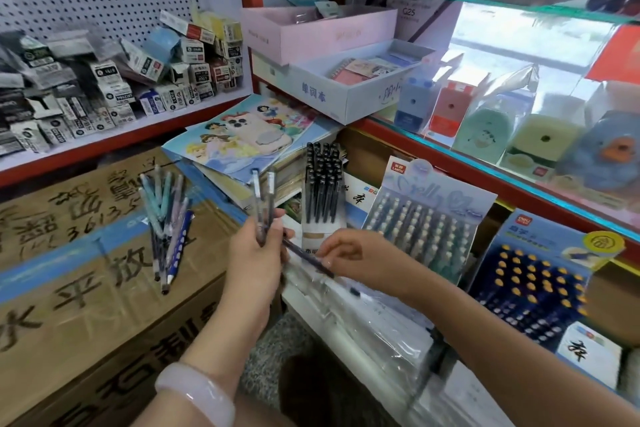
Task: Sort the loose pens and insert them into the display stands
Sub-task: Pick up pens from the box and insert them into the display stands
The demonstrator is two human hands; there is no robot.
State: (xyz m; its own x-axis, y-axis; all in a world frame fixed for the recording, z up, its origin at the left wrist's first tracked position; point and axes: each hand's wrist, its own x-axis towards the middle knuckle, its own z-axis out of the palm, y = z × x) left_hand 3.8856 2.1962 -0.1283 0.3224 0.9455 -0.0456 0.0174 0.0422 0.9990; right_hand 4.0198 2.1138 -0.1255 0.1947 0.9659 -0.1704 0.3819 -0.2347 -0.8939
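Both hands (258, 248) raised, pinching pens (263, 204).

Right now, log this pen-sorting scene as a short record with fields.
left hand: left hand grips two upright pens
right hand: right hand pinches a dark pen lying slanted between both hands
loose pens: bundle on the cardboard box
stands: black-pen stand, pastel stand, navy stand

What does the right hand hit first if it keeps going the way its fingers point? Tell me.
Probably the left hand: the right hand points leftward along the dark pen both hold. Depth is unclear.
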